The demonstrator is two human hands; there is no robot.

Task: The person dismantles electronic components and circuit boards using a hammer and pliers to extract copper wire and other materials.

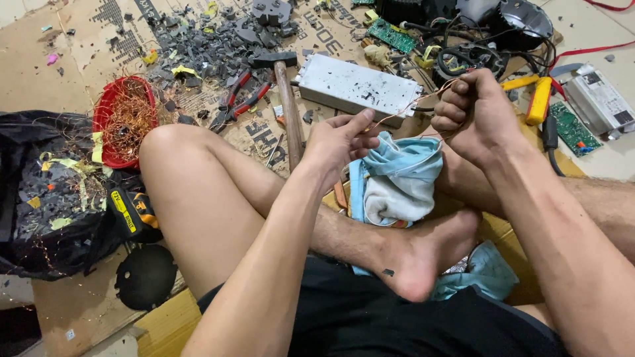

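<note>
Fingers of both my hands clamp one copper wire: right hand (473, 112) fisted on its far end, left hand (340, 142) pinching nearer, above the blue cloth (397, 175). Step: straightening the copper wire (403, 114); next needs steady pull.

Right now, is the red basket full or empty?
Full, or nearly. The red basket on the cardboard is heaped with tangled copper wire up to about its rim. Both hands are away from it, pulling another thin copper strand.
</note>
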